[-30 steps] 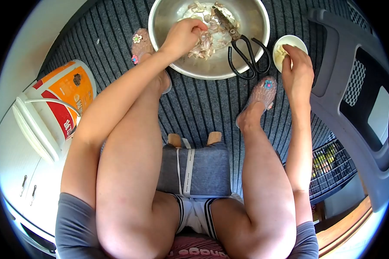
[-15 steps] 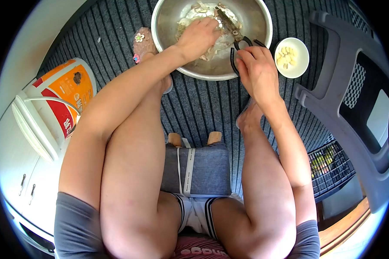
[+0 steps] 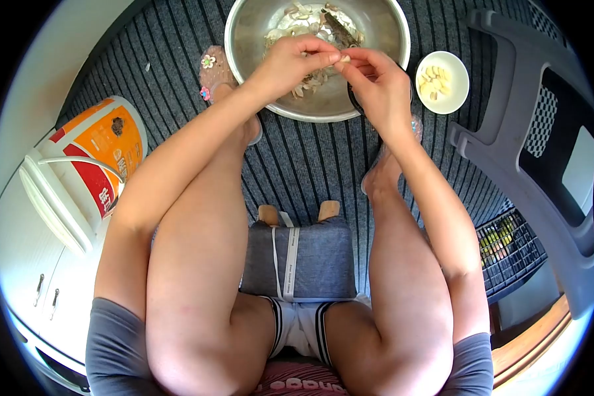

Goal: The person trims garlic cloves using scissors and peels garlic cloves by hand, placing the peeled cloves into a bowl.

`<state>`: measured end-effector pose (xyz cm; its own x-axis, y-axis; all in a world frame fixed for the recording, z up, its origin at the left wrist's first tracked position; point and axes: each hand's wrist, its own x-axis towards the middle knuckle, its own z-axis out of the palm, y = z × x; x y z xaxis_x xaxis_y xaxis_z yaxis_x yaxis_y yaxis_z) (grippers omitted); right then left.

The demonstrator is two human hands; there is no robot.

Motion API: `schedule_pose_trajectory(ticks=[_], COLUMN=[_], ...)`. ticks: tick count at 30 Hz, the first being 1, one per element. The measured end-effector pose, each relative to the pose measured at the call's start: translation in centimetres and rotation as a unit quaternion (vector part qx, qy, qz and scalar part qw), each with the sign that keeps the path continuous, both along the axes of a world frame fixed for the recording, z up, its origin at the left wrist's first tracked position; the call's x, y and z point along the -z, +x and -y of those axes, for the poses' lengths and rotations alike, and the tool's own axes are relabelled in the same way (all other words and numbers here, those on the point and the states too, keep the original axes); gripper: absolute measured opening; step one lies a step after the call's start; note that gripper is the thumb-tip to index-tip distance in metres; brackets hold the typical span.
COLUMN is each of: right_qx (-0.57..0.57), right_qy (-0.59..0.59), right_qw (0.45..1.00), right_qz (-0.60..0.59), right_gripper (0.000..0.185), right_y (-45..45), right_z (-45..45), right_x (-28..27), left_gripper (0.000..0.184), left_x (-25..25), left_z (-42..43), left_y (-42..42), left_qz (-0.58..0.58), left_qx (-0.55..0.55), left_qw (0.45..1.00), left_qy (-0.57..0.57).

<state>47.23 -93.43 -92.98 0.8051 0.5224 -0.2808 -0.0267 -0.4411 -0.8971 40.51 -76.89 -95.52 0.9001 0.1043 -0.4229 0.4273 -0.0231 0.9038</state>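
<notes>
Garlic clove [image 3: 344, 59] pinched by left fingers [image 3: 318, 61] and right fingers [image 3: 374, 60] over steel bowl [image 3: 386, 33], open mat [image 3: 303, 162] beyond rim [image 3: 310, 119].

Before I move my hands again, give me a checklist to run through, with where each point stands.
1. Clove secure: ok, the right hand pinches it in its fingers, the left hand's fingertips meeting there.
2. Hands over the metal basin: ok.
3. Scissors clear of the hands: not ok, their handles are partly hidden beneath the right hand.
4. White bowl upright and uncovered: ok, it sits right of the basin, pale cloves inside.
5. Held clove fully peeled: cannot tell, too small.
</notes>
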Motion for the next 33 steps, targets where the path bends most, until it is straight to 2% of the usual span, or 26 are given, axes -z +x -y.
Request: schedule_pose_trajectory(ticks=[2, 5, 9, 14, 23, 26, 33], right_qx=[0.007, 0.008, -0.025, -0.056, -0.080, -0.103, -0.092], right_qy=[0.014, -0.023, -0.039, -0.033, -0.051, -0.067, -0.062], right_qw=[0.999, 0.999, 0.997, 0.992, 0.989, 0.979, 0.983], right_qz=[0.043, 0.047, 0.062, 0.108, 0.118, 0.162, 0.149], right_gripper=[0.022, 0.022, 0.022, 0.024, 0.024, 0.023, 0.023], right_y=[0.2, 0.0, 0.0, -0.2, -0.3, -0.4, -0.7], right_z=[0.0, -0.2, -0.4, -0.7, -0.7, -0.5, -0.3], right_x=[-0.2, -0.7, -1.2, -1.5, -1.9, -1.6, -1.8], left_gripper=[0.019, 0.016, 0.014, 0.013, 0.013, 0.014, 0.016], left_x=[0.2, -0.9, -3.4, -3.4, -3.2, -3.3, -3.6], left_z=[-0.4, -0.4, -0.1, -0.4, -0.9, -0.7, -0.3], left_y=[-0.1, -0.2, 0.3, 0.0, -0.3, -0.3, -0.1], left_qz=[0.086, 0.114, 0.106, 0.158, 0.211, 0.197, 0.159], left_qx=[0.036, 0.041, 0.037, 0.050, 0.098, 0.096, 0.086], left_qw=[0.989, 0.972, 0.972, 0.949, 0.923, 0.931, 0.949], left_qy=[0.119, 0.200, 0.205, 0.268, 0.306, 0.293, 0.259])
